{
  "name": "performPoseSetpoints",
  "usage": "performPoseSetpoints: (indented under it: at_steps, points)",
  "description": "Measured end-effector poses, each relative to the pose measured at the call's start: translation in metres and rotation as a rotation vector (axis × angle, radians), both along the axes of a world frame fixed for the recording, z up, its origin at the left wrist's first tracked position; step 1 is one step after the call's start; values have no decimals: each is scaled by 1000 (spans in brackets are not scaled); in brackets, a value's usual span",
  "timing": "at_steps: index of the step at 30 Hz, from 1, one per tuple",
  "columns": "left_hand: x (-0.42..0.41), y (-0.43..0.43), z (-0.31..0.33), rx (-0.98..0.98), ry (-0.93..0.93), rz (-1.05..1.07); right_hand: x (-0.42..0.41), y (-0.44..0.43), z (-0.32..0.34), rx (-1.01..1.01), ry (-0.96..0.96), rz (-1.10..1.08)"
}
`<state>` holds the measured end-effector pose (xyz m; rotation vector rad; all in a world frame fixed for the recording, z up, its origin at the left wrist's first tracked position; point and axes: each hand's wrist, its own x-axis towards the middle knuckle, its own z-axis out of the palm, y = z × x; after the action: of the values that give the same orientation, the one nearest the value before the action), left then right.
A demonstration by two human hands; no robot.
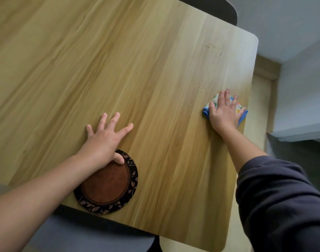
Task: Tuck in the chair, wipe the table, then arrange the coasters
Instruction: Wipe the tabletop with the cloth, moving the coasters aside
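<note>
Wiping is under way: the right hand (pixel 223 111) presses a folded cloth (pixel 206 111) flat on the table (pixel 119 70) near its right edge, fingers straight, with crumbs (pixel 203 88) just beyond the fingertips and fainter marks (pixel 214 50) toward the far corner not yet cleared. The grey chair (pixel 93 239) sits partly under the near edge, so it is judged tucked in. The one coaster (pixel 108 186) in view lies by the near edge, not yet arranged; the left hand (pixel 104 140) rests splayed on the wood, thumb on its rim, and the coaster obstructs wiping there.

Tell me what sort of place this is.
Probably a home dining corner: a wooden table bearing a round coaster, a grey chair at its near edge, a cloth under the right hand.
</note>
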<state>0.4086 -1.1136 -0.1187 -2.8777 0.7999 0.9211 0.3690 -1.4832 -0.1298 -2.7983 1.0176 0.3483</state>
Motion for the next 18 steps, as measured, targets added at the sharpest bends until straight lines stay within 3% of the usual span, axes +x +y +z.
performPoseSetpoints:
  at_steps: [12, 18]
  points:
    - [-2, -1, 13, -3, 22, -55, -112, 167, -5, 50, 22, 276]
    - [-2, -1, 14, 33, 24, -102, -118, 165, -10, 24, 21, 460]
